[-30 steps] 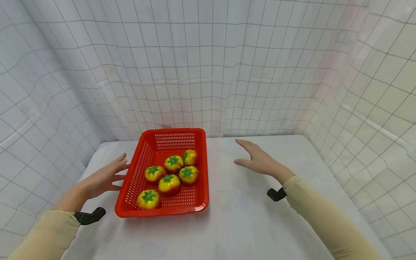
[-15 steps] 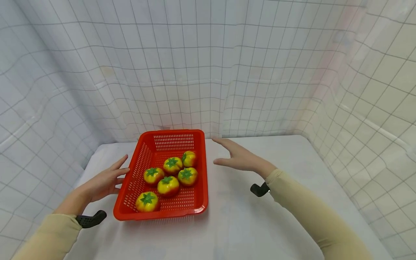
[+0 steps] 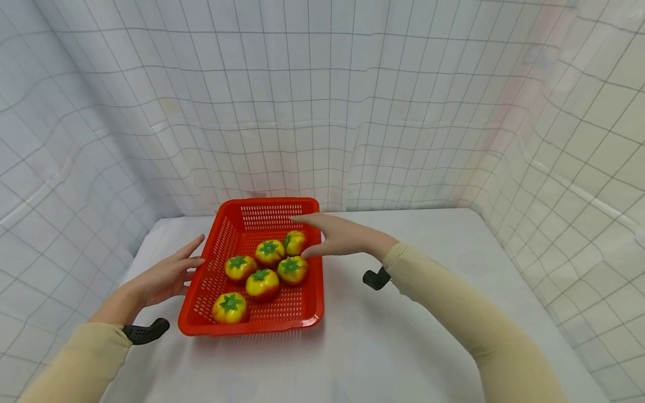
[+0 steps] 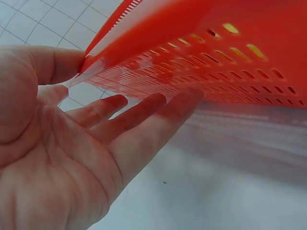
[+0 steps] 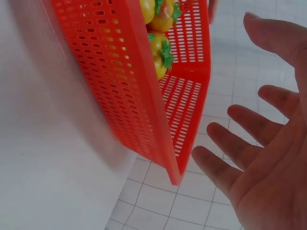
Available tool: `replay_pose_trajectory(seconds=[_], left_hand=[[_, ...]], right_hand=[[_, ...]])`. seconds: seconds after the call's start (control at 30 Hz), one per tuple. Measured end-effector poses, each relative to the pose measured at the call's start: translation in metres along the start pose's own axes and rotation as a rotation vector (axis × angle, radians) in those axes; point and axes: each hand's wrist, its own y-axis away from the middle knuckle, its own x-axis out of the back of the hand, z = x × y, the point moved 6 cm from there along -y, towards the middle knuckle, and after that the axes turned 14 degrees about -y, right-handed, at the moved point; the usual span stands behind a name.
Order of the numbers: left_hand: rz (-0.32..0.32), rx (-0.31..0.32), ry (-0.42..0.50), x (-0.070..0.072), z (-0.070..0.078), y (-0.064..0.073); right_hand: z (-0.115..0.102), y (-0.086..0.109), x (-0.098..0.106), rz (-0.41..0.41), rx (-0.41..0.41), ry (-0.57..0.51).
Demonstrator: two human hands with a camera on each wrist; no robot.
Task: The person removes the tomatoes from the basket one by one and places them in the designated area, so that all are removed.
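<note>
Red perforated basket (image 3: 316, 291) on the white counter (image 3: 373, 347), left of centre in the head view, its long sides running away from the person. Inside: six red-and-yellow fruits (image 3: 262, 286) with green tops, five grouped together and one apart near the near-left corner. Left hand (image 3: 163, 282) beside the basket's left side, fingers spread and nearly straight; in the left wrist view the thumb appears to meet the rim while the other fingers lie along the outer wall, with no closed grip seen. Right hand (image 3: 340, 234) reaches across the far part of the right rim, fingers and thumb spread and holding nothing; the right wrist view shows most of it clear of the basket, though contact at the nearest fingertip cannot be told. Step in hand, as judged: placing the hands on opposite sides of the basket. To do it well: bring the right hand level with the left so the holds oppose each other, thumbs over the rim and fingers beneath its lip, clear of the fruits. Close both sides together, gently, as the thin slotted walls may flex. Keep the basket level: the fruits look loose and could roll, and the load sits unevenly.
</note>
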Motion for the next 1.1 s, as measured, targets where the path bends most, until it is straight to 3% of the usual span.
replay_pose_trajectory(seconds=[0.37,0.77,1.1], left_hand=[[-0.008,0.027,0.063,-0.002,0.000,-0.001],[-0.015,0.037,0.101,-0.002,-0.001,-0.002],[-0.010,0.043,0.127,-0.005,-0.001,0.000]], right_hand=[[-0.012,-0.033,-0.019,-0.172,-0.074,-0.009],[-0.004,-0.057,-0.034,-0.322,-0.165,-0.023],[0.006,-0.071,-0.045,-0.364,-0.206,0.168]])
